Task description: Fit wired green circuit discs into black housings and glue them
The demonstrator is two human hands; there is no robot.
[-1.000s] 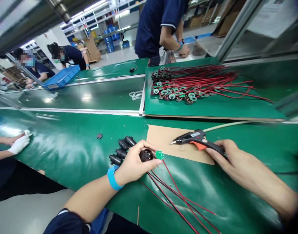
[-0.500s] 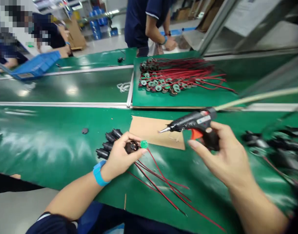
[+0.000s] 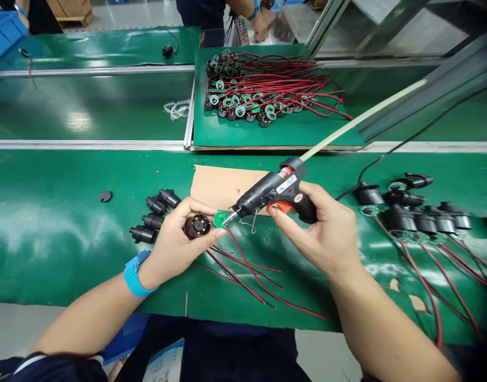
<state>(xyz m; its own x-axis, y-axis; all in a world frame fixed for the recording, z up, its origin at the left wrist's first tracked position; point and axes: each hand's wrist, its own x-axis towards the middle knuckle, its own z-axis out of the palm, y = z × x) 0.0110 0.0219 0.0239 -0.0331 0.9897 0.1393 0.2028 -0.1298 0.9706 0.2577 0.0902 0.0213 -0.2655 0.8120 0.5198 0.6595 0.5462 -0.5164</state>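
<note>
Your left hand is closing around a round dark coil unit, while its thumb and fingers are pinching a small green circuit board just beside it, at the unit's 3 o'clock. Your right hand is gripping the handle of a black glue gun, with a digit reaching its orange trigger. The gun is coming in from the circuit board's 2 o'clock, its metal nozzle pointing at the board; you cannot tell whether it is touching. A pale glue stick is jutting from the gun's rear toward 2 o'clock. A red wire is trailing from the circuit board toward 5 o'clock. At the board's 12 o'clock, a cardboard sheet is lying on the green table. Black housings are lying at your left hand's 10 o'clock, and wired housings are lying at your right hand's 3 o'clock.
</note>
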